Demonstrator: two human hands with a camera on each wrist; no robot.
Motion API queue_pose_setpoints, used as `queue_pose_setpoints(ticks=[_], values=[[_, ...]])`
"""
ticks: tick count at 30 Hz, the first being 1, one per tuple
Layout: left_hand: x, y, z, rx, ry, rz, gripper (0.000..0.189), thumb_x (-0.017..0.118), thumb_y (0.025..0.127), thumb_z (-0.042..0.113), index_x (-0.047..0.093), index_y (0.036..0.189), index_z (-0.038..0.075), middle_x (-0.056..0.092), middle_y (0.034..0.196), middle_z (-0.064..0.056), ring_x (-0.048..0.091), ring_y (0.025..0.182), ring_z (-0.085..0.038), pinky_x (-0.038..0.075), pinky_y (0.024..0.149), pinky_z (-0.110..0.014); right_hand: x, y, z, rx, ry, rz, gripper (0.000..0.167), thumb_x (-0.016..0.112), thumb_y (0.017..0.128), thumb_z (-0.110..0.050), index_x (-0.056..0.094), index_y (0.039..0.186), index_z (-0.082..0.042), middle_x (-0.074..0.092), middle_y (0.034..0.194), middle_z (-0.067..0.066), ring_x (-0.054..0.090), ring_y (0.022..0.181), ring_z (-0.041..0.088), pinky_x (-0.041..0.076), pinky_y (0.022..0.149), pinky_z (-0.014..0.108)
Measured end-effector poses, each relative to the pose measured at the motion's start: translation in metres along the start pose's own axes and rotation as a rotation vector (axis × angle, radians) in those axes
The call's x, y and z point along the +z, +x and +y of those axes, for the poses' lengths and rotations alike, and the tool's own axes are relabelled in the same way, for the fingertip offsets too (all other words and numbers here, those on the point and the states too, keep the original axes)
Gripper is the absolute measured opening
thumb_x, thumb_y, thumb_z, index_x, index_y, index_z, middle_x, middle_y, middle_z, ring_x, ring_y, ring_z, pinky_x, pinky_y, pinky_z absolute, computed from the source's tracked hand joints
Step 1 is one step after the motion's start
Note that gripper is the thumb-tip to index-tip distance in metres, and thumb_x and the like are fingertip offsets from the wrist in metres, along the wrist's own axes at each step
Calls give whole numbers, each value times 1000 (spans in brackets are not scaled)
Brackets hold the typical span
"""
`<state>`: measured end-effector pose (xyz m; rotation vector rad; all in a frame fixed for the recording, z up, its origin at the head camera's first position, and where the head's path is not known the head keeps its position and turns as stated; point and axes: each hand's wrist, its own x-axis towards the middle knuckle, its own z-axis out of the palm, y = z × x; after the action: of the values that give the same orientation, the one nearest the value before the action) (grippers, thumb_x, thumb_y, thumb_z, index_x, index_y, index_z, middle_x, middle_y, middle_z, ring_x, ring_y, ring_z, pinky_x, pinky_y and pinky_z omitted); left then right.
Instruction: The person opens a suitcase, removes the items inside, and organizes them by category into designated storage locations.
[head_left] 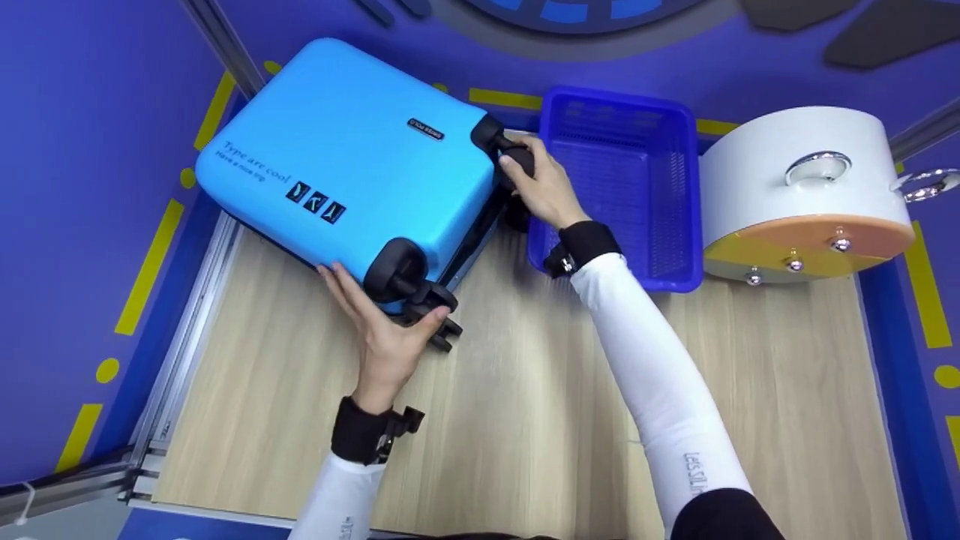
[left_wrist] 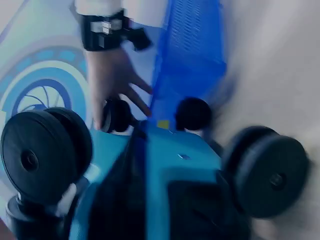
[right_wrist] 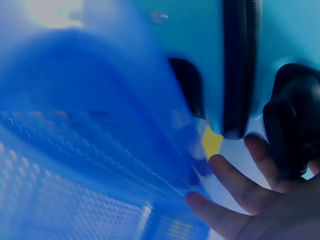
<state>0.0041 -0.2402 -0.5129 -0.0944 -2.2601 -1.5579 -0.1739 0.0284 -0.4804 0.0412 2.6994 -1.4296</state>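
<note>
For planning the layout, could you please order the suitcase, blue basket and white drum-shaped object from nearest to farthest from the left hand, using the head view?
1. Suitcase: touching the left hand.
2. Blue basket: right of the suitcase.
3. White drum-shaped object: farther right, beyond the basket.

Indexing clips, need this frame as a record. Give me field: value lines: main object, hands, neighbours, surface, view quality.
main_object: light-blue hard-shell suitcase with black wheels, printed face toward the head camera
left hand: grips a wheeled corner, fingers on the suitcase's side, thumb by a wheel
right hand: grips the wheel at the far corner
neighbour_1: dark-blue perforated plastic basket, right of the suitcase
neighbour_2: white rounded container with chrome handles, right of the basket
surface: light wood-grain tabletop
view_quality: head sharp; both wrist views partly blurred
</note>
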Motion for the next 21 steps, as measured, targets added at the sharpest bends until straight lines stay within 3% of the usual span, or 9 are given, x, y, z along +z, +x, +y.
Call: queue_pose_setpoints(ticks=[4,8,13,15,19,21], values=[[1,4,2,6,4,1,136,87,81,46,-10,159,-9,-22,167,-30,-18,157,-35,9,124,-63,-1,-4,1,35,55,44,49,58,103,-47,55,141,-16,64,125,14,66,96,23,54,78,30],[-9,9,-7,60,-25,-21,124,83,77,14,-6,159,-12,-19,166,-33,-15,158,-38,8,124,-61,-2,-11,-1,55,40,62,41,62,99,-42,54,128,-14,69,112,15,66,86,25,49,69,31],[-36,26,-29,89,-94,-137,122,78,74,7,-8,160,-9,-20,167,-30,-14,158,-34,2,126,-55,0,-29,-4,26,-37,86,40,63,96,-38,50,122,-11,70,103,17,66,82,27,49,69,36],[-50,37,-36,50,-132,-207,125,79,75,11,-8,162,-3,-21,169,-24,-15,158,-30,-2,126,-51,3,-38,-6,20,-67,98,40,64,96,-37,48,120,-10,69,100,18,65,81,29,49,69,38],[-82,62,-47,-121,-218,-363,129,82,76,14,-8,167,22,-18,173,2,-12,158,-18,-6,125,-50,13,-60,-10,34,-109,145,39,64,95,-37,49,117,-9,69,95,18,67,80,32,52,69,43],[-95,73,-51,-183,-247,-411,129,83,75,12,-5,168,31,-13,173,12,-9,158,-14,-6,125,-50,19,-73,-13,40,-126,168,40,65,96,-37,49,117,-7,69,95,18,68,81,33,54,69,46]])
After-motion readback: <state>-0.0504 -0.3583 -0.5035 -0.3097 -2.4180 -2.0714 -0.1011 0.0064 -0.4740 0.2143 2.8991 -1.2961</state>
